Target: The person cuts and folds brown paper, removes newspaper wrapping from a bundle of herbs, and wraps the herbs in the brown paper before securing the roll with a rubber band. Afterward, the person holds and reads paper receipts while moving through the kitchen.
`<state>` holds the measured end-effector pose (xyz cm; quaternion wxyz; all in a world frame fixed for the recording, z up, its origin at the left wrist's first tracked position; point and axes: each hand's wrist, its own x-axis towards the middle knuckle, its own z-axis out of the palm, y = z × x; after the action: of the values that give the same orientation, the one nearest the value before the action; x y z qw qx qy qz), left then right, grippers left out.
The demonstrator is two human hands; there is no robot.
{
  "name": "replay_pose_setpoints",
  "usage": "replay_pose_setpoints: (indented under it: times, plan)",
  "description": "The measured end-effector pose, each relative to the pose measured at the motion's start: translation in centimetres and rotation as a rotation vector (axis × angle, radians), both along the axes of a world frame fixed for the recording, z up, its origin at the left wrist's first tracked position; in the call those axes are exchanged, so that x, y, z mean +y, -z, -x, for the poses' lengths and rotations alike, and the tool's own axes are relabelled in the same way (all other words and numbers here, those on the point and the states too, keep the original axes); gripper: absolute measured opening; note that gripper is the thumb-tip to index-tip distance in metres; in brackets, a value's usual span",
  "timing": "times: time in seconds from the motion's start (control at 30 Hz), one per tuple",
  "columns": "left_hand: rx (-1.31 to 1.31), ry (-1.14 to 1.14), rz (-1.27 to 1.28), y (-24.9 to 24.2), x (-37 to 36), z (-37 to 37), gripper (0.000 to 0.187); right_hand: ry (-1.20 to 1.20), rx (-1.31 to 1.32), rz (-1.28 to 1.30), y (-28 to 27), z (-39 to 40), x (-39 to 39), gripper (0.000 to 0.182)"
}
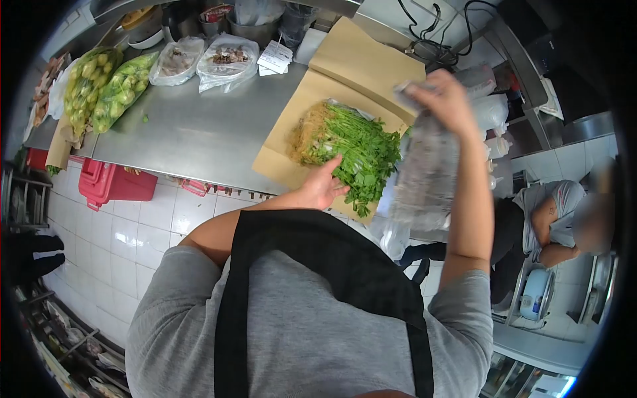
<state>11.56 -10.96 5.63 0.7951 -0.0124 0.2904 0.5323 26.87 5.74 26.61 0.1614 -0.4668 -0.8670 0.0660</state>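
Stainless steel makes up the counter (166, 142) in my view, with brown paper (275, 149) unfolded on it. A blurred grey sheet (426, 176) hangs from my right hand (446, 101), its fingers pinching the top. The rooted leafy herbs (355, 142) lie on the paper, left of that sheet. My left hand (323, 188) is open, grasping nothing, at their near edge.

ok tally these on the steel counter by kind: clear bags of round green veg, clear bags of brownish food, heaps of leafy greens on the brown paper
Clear plastic bags of round green vegetables: 2
Clear plastic bags of brownish food: 2
Heap of leafy greens with pale roots, on brown paper: 1
Total: 5
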Motion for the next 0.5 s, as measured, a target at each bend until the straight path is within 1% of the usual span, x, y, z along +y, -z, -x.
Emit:
replay_pose_setpoints:
  times: [0.03,0.07,0.1,0.13,0.17,0.27,0.3,0.4,0.43,0.5]
  plan:
    - [0.002,-0.015,0.027,0.4,0.0,-0.2,0.081,-0.076,-0.053,-0.025,3.4,0.5,1.3,0.031]
    - [0.003,-0.032,0.055,0.6,0.0,-0.3,0.08,-0.053,-0.178,-0.012,5.5,1.8,1.3,0.031]
    - [0.016,-0.037,0.06,0.8,-0.1,-0.4,0.079,-0.082,-0.187,0.057,9.1,2.0,3.0,0.036]
    - [0.029,-0.042,0.067,0.9,-0.2,-0.4,0.077,-0.062,-0.248,0.036,12.0,2.5,3.9,0.037]
    - [0.042,-0.048,0.075,1.1,-0.2,-0.5,0.076,-0.042,-0.309,0.015,13.9,3.3,4.3,0.039]
    - [0.028,-0.067,0.067,2.5,-0.2,-0.5,0.066,-0.044,-0.457,0.003,15.7,5.5,4.2,0.038]
    - [0.024,-0.078,0.078,2.4,-0.3,-0.5,0.064,-0.101,-0.526,0.036,17.7,5.2,5.7,0.039]
    - [0.007,-0.069,0.064,2.4,-0.3,-0.4,0.061,-0.249,-0.375,-0.06,21.0,3.8,8.2,0.037]
    - [-0.002,-0.06,0.049,2.3,-0.3,-0.4,0.06,-0.221,-0.311,0.084,19.9,4.1,7.7,0.035]
    - [0.005,-0.056,0.106,1.8,-0.2,-0.6,0.058,-0.159,-0.182,0.374,16.9,3.9,6.1,0.032]
